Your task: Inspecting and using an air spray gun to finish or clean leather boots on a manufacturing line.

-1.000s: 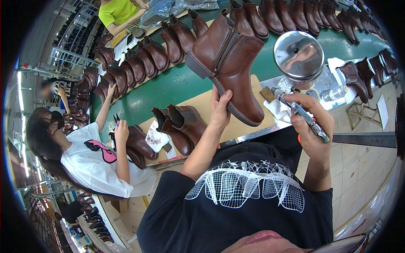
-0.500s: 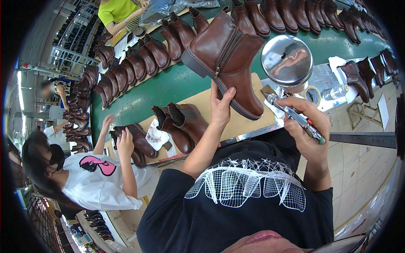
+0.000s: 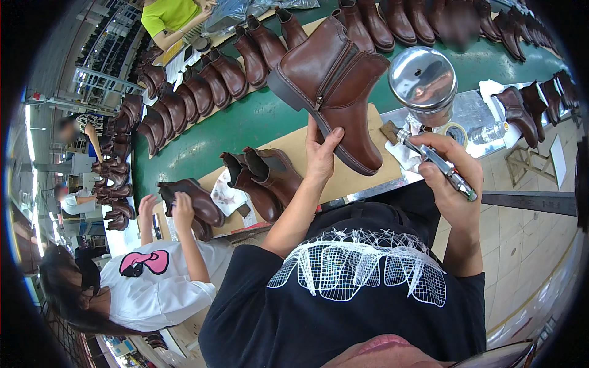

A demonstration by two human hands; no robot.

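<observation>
Slightly right of a moment ago: silver metal round-cupped spray gun (image 3: 423, 92), worker's right hand (image 3: 451, 203) wrapped around it. Left hand (image 3: 321, 153) clasps brown leather zip-sided ankle boot (image 3: 334, 76) over tan cardboard (image 3: 340, 183), apart from gun. Spraying, presumably; next pass calls for steady aim

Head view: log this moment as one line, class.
left hand: holding brown side-zip ankle boot | right hand: gripping metal-cup spray gun | gun and boot: apart

A glossy brown ankle boot (image 3: 353, 113), side-zipped, tilts toe-down at upper centre; a silver-cupped spray gun (image 3: 425, 92) is upper right.
</observation>
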